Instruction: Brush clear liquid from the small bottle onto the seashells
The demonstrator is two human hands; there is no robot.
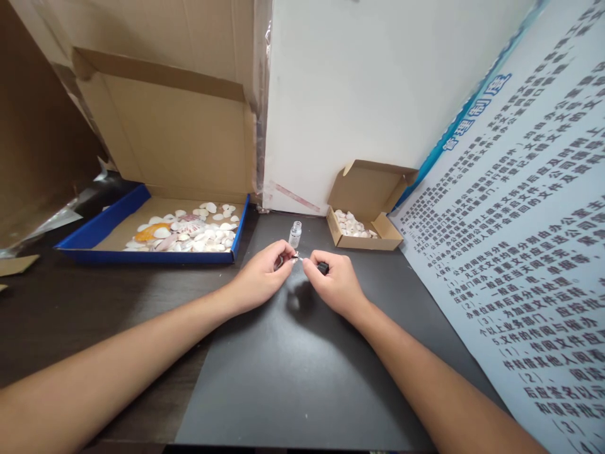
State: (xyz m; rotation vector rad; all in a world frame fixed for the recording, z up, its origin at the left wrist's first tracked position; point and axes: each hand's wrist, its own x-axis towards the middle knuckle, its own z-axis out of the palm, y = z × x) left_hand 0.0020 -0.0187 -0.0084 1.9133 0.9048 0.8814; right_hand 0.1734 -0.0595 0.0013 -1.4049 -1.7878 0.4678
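Left hand (259,277) fingers pinch a small pale piece (296,256); right hand (336,287) fingers clamp a small black cap (323,268). They meet mid-desk, the open glass vial (295,234) standing just behind, likely within easy reach.

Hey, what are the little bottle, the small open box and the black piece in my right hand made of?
Little bottle: clear glass, or possibly clear plastic; you see through it and it glints. Small open box: plain brown cardboard, matte, with folded flaps. Black piece: likely plastic, dark and smooth, but mostly hidden by the right hand.
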